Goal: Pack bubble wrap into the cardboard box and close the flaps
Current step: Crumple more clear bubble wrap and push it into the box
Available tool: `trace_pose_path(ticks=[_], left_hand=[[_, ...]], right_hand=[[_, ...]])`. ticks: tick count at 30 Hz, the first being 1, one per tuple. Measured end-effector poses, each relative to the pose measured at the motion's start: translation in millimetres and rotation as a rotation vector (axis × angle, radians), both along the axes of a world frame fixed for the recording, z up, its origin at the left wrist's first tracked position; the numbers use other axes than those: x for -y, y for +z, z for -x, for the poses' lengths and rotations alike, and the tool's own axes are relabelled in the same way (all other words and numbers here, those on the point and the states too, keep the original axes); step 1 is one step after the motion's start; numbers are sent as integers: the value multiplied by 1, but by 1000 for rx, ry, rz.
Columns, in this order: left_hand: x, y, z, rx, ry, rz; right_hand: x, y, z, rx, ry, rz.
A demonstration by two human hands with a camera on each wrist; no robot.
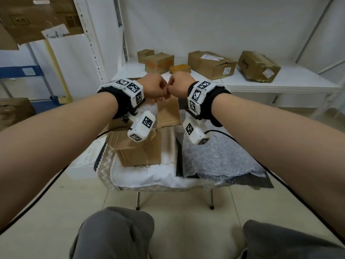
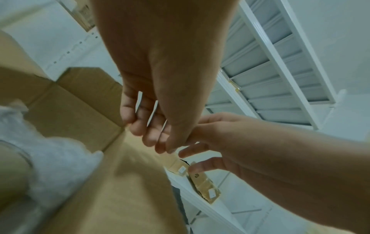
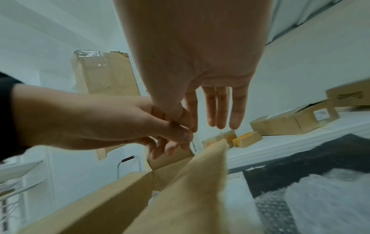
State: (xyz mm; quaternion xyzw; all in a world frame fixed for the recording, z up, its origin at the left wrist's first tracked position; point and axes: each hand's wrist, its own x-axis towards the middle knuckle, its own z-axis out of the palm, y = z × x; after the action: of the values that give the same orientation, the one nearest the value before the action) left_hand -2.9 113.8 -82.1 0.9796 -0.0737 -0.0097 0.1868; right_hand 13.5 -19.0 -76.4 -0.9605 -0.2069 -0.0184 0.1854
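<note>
An open cardboard box [image 1: 140,152] stands on a small table, its far flap [image 1: 168,113] upright. White bubble wrap [image 2: 56,158] fills the box's inside. A loose sheet of bubble wrap [image 1: 220,157] lies on the table to the right of the box. Both hands meet in the air above the box. My left hand [image 1: 164,94] has its fingers [image 2: 152,137] curled, thumb against index, with nothing seen in them. My right hand [image 1: 170,88] touches the left hand's fingertips with thumb and index; its other fingers [image 3: 220,114] are straight. The flap's tip [image 3: 222,145] is just below the fingers.
A white cloth [image 1: 149,176] covers the table's near half. The white shelf [image 1: 280,79] behind holds several cardboard boxes [image 1: 211,64]. A white foam tray [image 1: 84,161] sits on the floor to the left. My knees are at the bottom of the head view.
</note>
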Motion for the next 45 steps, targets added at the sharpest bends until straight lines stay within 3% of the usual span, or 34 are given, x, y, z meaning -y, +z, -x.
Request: trace_pose_path(ticks=[7,15,26,31,38,45], left_hand=[[72,-12,10,0,-87,-33],[137,-52,28,-151,-154,46],[160,-124,57,-405,-263,-222],[156,-144,66,-336,-288,-324],[140,-139,62,-208,-247,-127],[128,-137,64,-105,-81,100]], right_hand=[[71,-9,22,-60,-99,36],[134,-58,37,-255,-192,184],[187,-136,44,-373,-270,400],[211,-148,47,-411,-350,370],[230,-148,52,-423,-450,106],[254,-140,57,-598,-543,-729]])
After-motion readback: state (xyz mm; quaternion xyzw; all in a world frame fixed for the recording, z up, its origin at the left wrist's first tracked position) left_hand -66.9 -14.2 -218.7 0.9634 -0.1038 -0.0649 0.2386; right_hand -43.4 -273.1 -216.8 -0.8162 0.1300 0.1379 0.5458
